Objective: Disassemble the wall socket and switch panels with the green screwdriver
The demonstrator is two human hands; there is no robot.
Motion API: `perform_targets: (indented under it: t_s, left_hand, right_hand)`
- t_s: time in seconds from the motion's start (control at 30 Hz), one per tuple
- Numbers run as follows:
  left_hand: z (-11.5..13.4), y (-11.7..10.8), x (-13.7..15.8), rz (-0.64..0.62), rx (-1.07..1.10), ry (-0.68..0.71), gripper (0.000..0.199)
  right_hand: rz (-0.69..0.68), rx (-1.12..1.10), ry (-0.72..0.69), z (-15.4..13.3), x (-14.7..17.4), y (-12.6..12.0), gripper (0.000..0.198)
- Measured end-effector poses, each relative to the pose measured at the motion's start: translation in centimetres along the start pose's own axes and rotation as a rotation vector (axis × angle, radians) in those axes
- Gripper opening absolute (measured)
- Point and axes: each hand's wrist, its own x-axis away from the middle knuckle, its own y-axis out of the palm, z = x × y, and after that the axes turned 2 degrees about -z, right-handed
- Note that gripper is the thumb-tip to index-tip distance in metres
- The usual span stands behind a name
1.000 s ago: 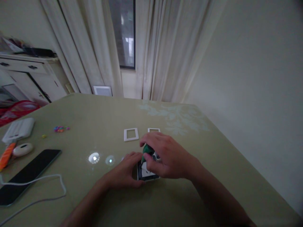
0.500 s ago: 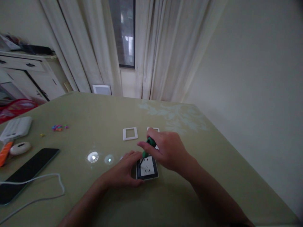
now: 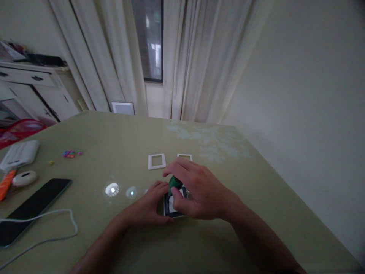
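Note:
A wall socket (image 3: pixel 167 209) with a black mounting frame and white face lies on the table in front of me, mostly covered by my hands. My left hand (image 3: pixel 149 205) grips its left side, thumb at the near edge and fingers at the far corner. Above it, my right hand (image 3: pixel 196 190) is closed around the green handle of a screwdriver (image 3: pixel 174 184). The screwdriver stands over the socket's left part; its tip is hidden. Just beyond lie two white cover frames, one in full view (image 3: pixel 156 161) and another (image 3: pixel 184 156) partly behind my right hand.
To the left on the table (image 3: pixel 114 236) lie a black phone (image 3: pixel 34 209), a white cable (image 3: pixel 72 220), a white round case (image 3: pixel 25 178), an orange-handled tool (image 3: pixel 6 185), a white power bank (image 3: pixel 19 154) and small colourful pieces (image 3: pixel 70 153). Curtains and a wall bound the far and right sides.
My right hand has moved slightly left and down, turning the screwdriver more upright, with its green handle now over the socket's left part. My left hand stays on the socket.

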Motion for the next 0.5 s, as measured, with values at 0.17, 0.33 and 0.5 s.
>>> perform_targets:
  t_s: [0.17,0.33,0.5]
  left_hand:
    - [1.3,-0.6,0.4,0.179,0.071,0.039,0.034]
    - [1.6,0.4,-0.1,0.260,0.100,0.002,0.027]
    - [0.9,1.0,-0.8,0.406,0.139,-0.061,0.031]
  right_hand:
    - [0.056,-0.001,0.010,0.4,0.0,0.5,0.032]
    - [0.113,-0.030,-0.023,1.0,-0.5,1.3,0.022]
    - [0.131,-0.098,-0.035,1.0,-0.6,1.7,0.033]
